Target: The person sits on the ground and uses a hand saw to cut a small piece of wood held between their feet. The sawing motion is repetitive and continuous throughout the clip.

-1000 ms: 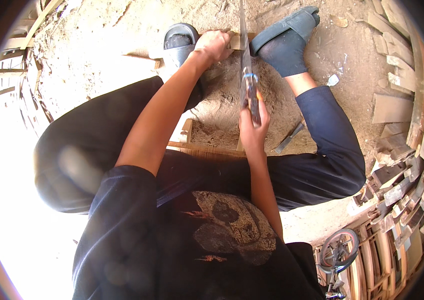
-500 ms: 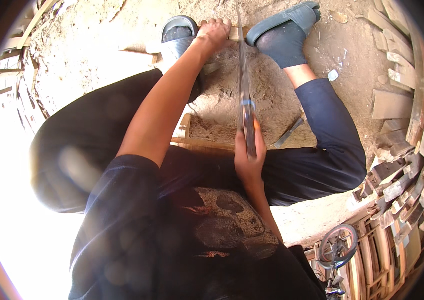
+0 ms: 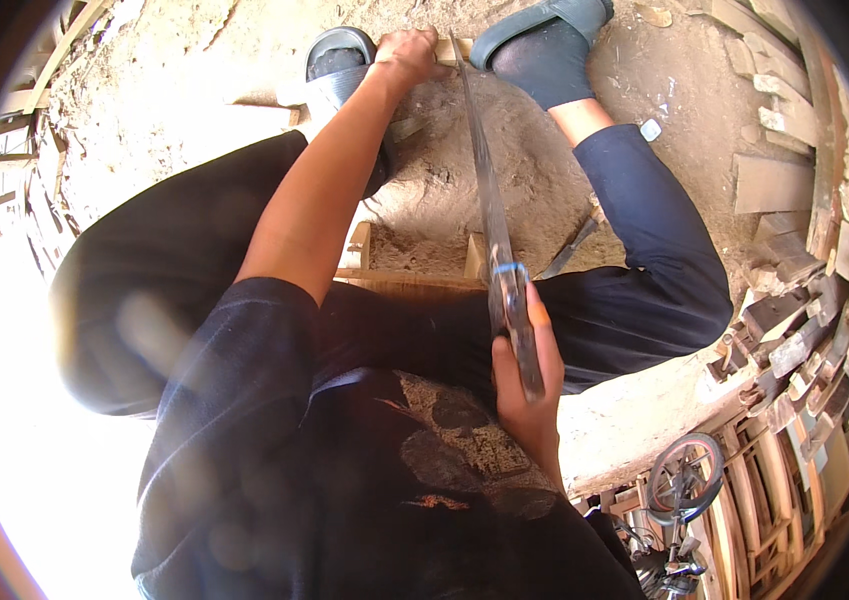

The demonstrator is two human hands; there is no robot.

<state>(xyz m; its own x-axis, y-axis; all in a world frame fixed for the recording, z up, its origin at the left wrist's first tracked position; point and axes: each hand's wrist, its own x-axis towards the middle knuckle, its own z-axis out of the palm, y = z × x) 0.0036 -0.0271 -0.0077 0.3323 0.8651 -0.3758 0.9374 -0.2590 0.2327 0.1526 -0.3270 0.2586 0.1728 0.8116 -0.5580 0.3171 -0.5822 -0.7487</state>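
Observation:
My right hand (image 3: 532, 385) is closed round the dark handle of a handsaw (image 3: 485, 170), close to my body. The long blade points away from me. Its far end lies at a pale wooden strip (image 3: 456, 49) on the ground, between my two sandalled feet. My left hand (image 3: 406, 55) reaches out to the same strip and grips it just left of the blade, beside my left sandal (image 3: 340, 62). My right sandal (image 3: 536, 28) stands at the strip's other end. The left fingertips are partly hidden.
Under my legs is a low wooden piece (image 3: 409, 281) with upright blocks. A dark flat-bladed tool (image 3: 571, 245) lies by my right shin. Stacked offcuts (image 3: 794, 340) line the right side. A bicycle wheel (image 3: 684, 478) shows at the lower right. Bare dirt (image 3: 434, 190) spreads between my feet.
My right hand has drawn the handsaw back toward my body, and its blade now slants more. My left hand stays on the wooden strip. The whole view has shifted slightly.

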